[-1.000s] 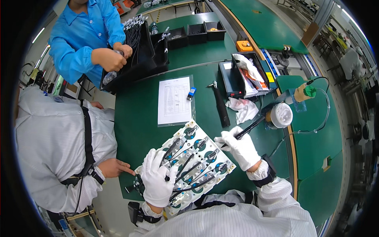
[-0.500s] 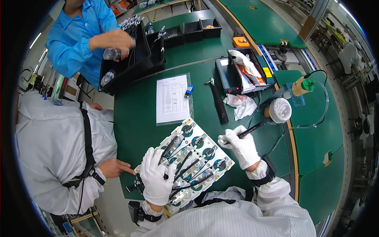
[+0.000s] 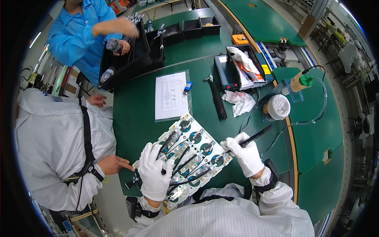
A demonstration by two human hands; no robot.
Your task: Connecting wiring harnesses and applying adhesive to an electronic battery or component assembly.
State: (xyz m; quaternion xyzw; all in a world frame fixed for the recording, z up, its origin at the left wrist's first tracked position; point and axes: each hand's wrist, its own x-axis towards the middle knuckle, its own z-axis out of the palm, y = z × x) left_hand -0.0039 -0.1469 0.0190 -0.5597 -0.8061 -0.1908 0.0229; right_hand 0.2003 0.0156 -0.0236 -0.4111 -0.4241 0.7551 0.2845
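Observation:
A square white plate (image 3: pixel 200 143) carrying black cables, metal fittings and blue dots lies at an angle on the green table, close to my body. My left hand (image 3: pixel 156 173), in a white glove, rests on the plate's left part. Between its thumb and fingers pokes a small black cap-like piece (image 3: pixel 163 172). My right hand (image 3: pixel 245 156), also gloved, pinches a slender black pen (image 3: pixel 256 135). The pen's lower end points at the plate's right corner; whether it touches cannot be told. A neighbour's bare hand (image 3: pixel 115 164) points at the plate's left corner.
Beyond the plate lie a paper sheet (image 3: pixel 170 98), a small blue block (image 3: pixel 187 87) and a black hand tool (image 3: pixel 218 98). Farther right are crumpled tissue (image 3: pixel 239 102), a white tub (image 3: pixel 278 107) and a bottle (image 3: pixel 301 83). A person in blue (image 3: pixel 77 43) handles parts over black bins (image 3: pixel 136 65).
My right hand has brought the pen in toward the plate's right corner and tilted it. The left hand stays on the plate. Across the table, the person in blue has moved both hands.

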